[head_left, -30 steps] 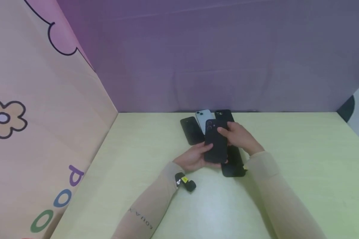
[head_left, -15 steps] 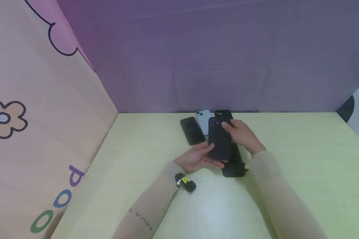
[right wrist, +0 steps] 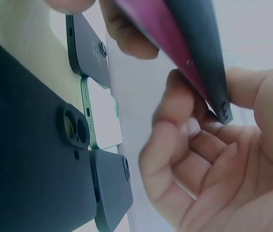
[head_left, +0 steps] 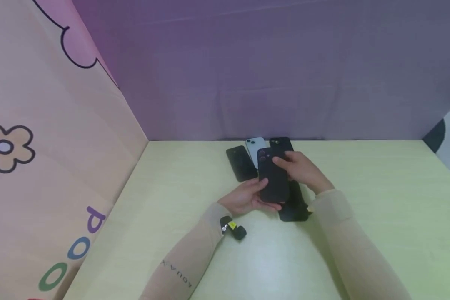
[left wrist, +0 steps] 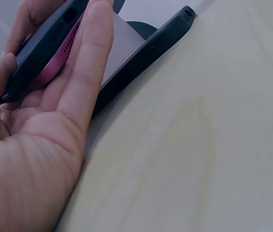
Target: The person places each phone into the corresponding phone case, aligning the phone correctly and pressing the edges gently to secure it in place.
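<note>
Pink phone (right wrist: 158, 31) peeks out under a black case (head_left: 274, 183), up above the far middle of the table (head_left: 187, 183). The left hand (head_left: 247, 198) pinches their near end and the right hand (head_left: 301, 170) pinches their right side, thumbs on top. A light blue phone (head_left: 254, 149) lies just beyond.

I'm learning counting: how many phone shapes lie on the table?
4: a dark one leftmost, a pale one beside it, a black one back right, another in front. More may be hidden.
</note>
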`<state>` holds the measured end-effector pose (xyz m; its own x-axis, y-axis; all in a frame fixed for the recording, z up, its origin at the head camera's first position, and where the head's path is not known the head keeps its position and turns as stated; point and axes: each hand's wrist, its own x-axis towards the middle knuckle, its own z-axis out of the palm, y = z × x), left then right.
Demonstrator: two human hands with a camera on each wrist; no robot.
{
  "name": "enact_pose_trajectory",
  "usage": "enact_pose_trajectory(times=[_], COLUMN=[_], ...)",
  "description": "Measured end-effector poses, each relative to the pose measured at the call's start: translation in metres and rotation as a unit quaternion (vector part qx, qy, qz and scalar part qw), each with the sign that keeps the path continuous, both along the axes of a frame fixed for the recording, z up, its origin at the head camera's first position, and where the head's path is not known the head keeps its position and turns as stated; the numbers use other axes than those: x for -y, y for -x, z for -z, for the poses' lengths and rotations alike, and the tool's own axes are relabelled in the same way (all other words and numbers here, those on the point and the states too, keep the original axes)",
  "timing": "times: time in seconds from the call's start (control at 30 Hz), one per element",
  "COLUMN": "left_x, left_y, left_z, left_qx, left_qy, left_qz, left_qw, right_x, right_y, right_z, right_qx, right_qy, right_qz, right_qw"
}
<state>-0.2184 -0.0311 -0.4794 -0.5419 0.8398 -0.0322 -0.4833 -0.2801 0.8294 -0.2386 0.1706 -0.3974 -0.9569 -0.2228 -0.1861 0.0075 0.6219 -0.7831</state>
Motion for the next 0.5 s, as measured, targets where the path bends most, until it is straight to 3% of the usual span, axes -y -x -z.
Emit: enact_pose_trajectory(times=[0.3,0.5], left_x=[-0.0009,-0.0021], left_y=[0.0021,0.0020], left_z=[0.0042,0.0036], left_qx=[0.055,0.072], left_qy=[-0.017,-0.026], left_qz=[-0.037,-0.054], left_qw=[0.9977,0.9956], right_x=[-0.0038,-0.0080], right_y=[-0.0028,-0.0060], right_z=[0.0009,0.0012], right_qx=[0.083,0.098], right_qy=[-0.021,-0.052], right_qz=[-0.064,-0.093], right_qw=[0.9943,0.9895])
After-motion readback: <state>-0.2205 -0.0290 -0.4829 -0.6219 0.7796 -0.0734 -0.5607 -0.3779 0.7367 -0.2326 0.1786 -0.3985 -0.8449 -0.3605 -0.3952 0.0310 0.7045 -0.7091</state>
